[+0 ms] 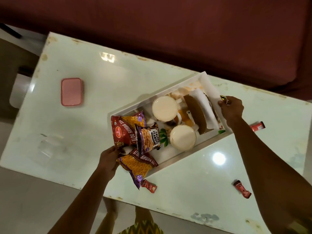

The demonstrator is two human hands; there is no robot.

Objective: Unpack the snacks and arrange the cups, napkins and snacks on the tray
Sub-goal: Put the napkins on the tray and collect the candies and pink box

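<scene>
**Both hands at the ends of the loaded tray**

The white tray (pixel 128 105) lies on a slant across the middle of the frame, on a glossy pale table (pixel 101 73). The right hand (pixel 231 108), at the right of the frame, is clenched on the tray's upper-right end, its fingers curled round a gold handle (pixel 223 98). The left hand (pixel 108 159), at lower centre, has its fingers curled at the tray's lower-left end and touches the packets there. I cannot tell whether it grasps the tray or a packet.

Two cream cups (pixel 164 107) stand side by side in the middle of the tray. Rolled white napkins (pixel 205 107) lie along its upper-right end, with a brown strip (pixel 194 114) beside them. At the lower-left end, a red Aloo Bhujia Sev packet (pixel 124 130), a Salted Peanuts packet (pixel 148 139) and a second Aloo Bhujia Sev packet (pixel 137 166) overlap; the last hangs over the tray's edge.

Three small red sachets (pixel 242 189) lie on the table around the tray. A pink lidded box (pixel 71 91) sits at upper left, well apart, and a clear plastic container (pixel 49 146) at the left.
</scene>
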